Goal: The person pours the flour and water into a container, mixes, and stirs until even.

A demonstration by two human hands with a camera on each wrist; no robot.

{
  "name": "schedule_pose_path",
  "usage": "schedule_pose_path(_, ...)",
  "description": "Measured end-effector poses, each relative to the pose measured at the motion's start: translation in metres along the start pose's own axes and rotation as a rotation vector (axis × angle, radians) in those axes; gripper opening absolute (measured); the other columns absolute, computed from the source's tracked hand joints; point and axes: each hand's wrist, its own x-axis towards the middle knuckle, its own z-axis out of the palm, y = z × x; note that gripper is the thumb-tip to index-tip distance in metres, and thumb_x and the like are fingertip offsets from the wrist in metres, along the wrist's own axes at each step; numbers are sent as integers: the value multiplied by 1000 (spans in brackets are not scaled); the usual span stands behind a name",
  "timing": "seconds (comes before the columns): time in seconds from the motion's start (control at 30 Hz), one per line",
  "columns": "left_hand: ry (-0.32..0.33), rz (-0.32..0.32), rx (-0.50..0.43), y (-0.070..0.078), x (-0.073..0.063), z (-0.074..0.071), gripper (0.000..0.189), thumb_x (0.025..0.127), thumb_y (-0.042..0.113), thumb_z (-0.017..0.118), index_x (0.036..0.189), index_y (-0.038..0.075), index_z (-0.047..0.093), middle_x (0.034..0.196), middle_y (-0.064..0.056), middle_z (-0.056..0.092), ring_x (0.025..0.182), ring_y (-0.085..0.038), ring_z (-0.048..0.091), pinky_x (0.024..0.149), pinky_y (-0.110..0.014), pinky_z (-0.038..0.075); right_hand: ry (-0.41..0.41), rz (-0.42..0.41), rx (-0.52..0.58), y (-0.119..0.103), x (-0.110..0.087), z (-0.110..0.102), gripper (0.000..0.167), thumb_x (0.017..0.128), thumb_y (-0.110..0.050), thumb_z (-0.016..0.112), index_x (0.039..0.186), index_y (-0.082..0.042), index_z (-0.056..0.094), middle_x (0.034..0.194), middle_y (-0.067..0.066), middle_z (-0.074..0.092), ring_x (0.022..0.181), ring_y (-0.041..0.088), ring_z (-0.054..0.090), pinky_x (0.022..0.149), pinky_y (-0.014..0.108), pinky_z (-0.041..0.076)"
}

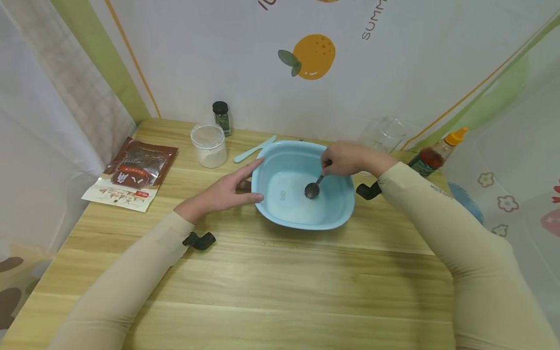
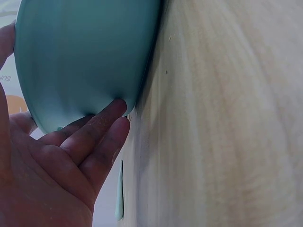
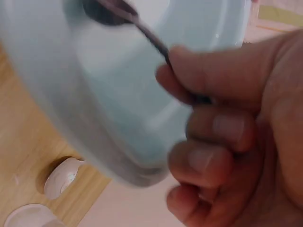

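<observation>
A light blue plastic basin [image 1: 280, 221] stands on the wooden table with printed letters on its pale bottom. My left hand [image 1: 229, 189] is at the basin's left end, thumb and fingers spread against the outer wall. The left wrist view shows fairly straight fingers [image 2: 94, 130] touching that wall low down, near the table. Over the basin's right side, my right hand [image 1: 343, 159] pinches the handle of a small dark spoon [image 1: 312, 190] between thumb and index finger. Its round bowl points down, inside the basin. In the right wrist view the other fingers [image 3: 203, 161] are curled beneath.
Left of the basin are a light blue flat-handled utensil [image 1: 249, 154], a clear jar of white powder [image 1: 210, 150], a black-capped spice jar [image 1: 221, 119] and a brown-and-white food packet [image 1: 135, 170]. Behind my right arm stand a glass container [image 1: 387, 133] and an orange-capped sauce bottle [image 1: 433, 154].
</observation>
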Motion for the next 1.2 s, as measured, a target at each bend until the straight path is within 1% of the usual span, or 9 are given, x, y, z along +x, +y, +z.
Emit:
schedule_pose_path(0.07,-4,3,-10,0,0,0,101,105,21,82,181,26,15,176,-18,40,134,-36,70,113,-54,57,45,34,-29,2,2,-2,18,109,-17,70,101,-7,81,92,5,74,81,23,63,77,44,56)
schedule_pose_path(0.17,-6,7,-15,1,0,0,101,105,20,82,181,25,16,176,-19,40,134,-38,70,113,-55,57,88,51,-18,-2,6,-3,19,110,-18,69,103,-4,81,94,7,75,82,25,64,78,46,57)
schedule_pose_path(0.37,-2,13,-16,1,-1,0,101,104,19,82,181,24,16,175,-20,41,134,-38,70,114,-58,56,123,29,23,-20,17,3,21,111,-22,69,105,-5,80,96,6,74,85,25,62,78,42,53)
schedule_pose_path(0.53,-9,9,-33,0,-1,0,102,104,21,82,181,27,16,175,-18,42,134,-36,70,115,-56,55,71,-52,52,-31,18,9,18,110,-24,72,103,-10,81,94,2,73,86,22,62,77,39,53)
schedule_pose_path(0.7,-8,13,-27,0,0,0,101,105,22,82,181,25,15,174,-19,42,134,-37,70,115,-55,55,-15,-123,61,-28,9,8,15,107,-20,75,95,-12,81,86,-1,72,80,19,59,76,38,51)
schedule_pose_path(0.77,-8,15,-20,0,0,-1,101,105,22,82,181,24,15,174,-20,42,134,-38,70,114,-55,56,-33,-111,53,-24,5,6,16,106,-17,74,93,-10,81,83,-1,70,78,19,58,75,37,50)
schedule_pose_path(0.87,-11,9,-25,0,0,-1,102,105,22,82,181,24,15,176,-18,40,135,-37,70,114,-53,57,-31,-52,29,-16,2,2,18,106,-15,71,94,-7,81,83,1,69,76,19,58,73,38,50)
schedule_pose_path(1.03,-15,-1,-37,-1,0,0,101,105,23,82,181,27,15,177,-16,38,136,-37,69,113,-52,57,66,42,-14,-9,3,-1,19,109,-17,68,98,-6,79,88,5,71,78,23,61,74,42,53)
schedule_pose_path(1.2,-9,1,-30,1,-1,1,101,105,22,82,181,26,16,176,-18,40,137,-38,68,115,-55,56,132,35,16,-13,14,4,20,110,-21,68,103,-5,80,93,5,73,82,24,62,77,42,53)
